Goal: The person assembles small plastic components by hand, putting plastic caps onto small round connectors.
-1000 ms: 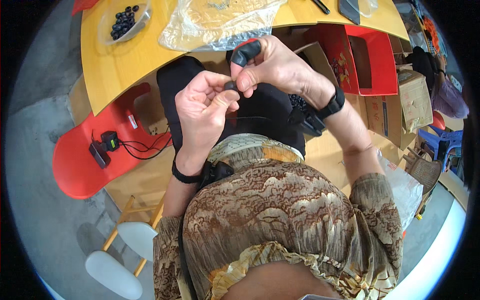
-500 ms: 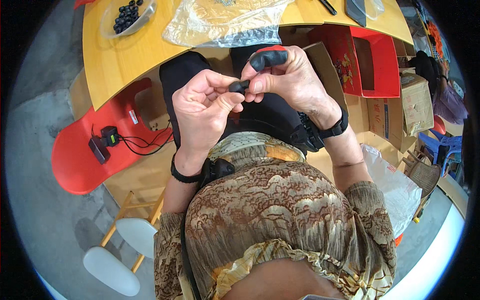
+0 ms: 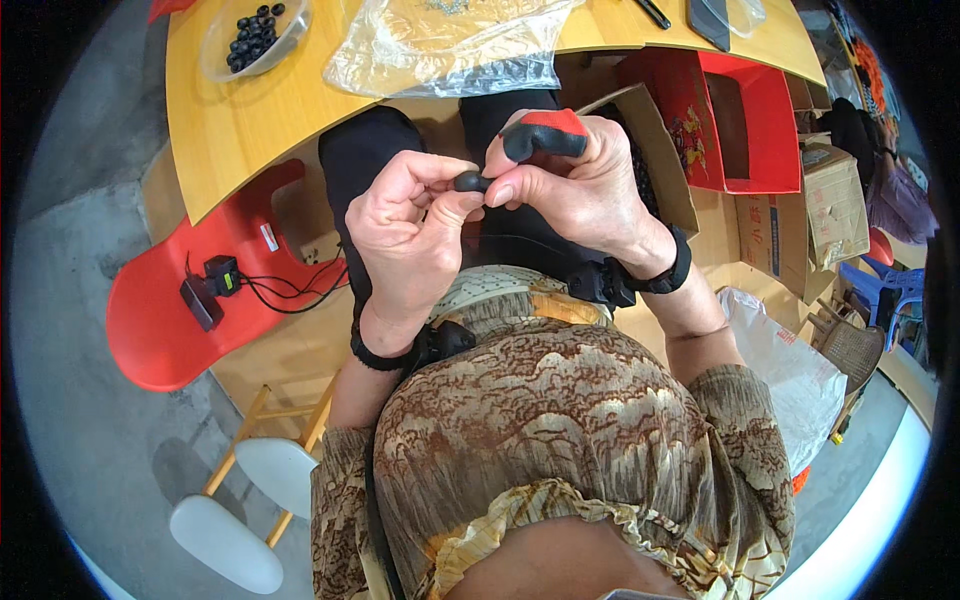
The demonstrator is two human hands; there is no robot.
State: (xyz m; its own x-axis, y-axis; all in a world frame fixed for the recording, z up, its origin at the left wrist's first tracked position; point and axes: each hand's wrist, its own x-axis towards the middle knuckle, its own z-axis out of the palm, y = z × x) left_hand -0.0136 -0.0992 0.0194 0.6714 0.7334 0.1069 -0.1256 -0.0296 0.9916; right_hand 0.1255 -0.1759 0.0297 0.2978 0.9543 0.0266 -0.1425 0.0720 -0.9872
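Between my two hands, above my lap, is a small black rounded piece [image 3: 470,181]. My left hand [image 3: 412,218] pinches it between thumb and fingers. From the other side my right hand [image 3: 585,190] closes its thumb and fingertips on the same piece's narrower end; what lies under those fingertips is hidden. A black and red finger cover [image 3: 545,136] sits over my bent right index finger. On the table ahead, a clear plastic bowl [image 3: 292,52] holds several small black rounded parts [image 3: 252,38].
The yellow table [image 3: 215,130] curves across the top, with a clear plastic bag [image 3: 445,65] and small metal bits [image 3: 447,5] on it. An open cardboard box [image 3: 680,190] and a red box [image 3: 775,120] stand right of my knees. A red chair [image 3: 150,330] bears black adapters.
The black piece has turned, its rounded end now facing left. My right hand has rolled and shifted slightly, showing more of the open cardboard box.
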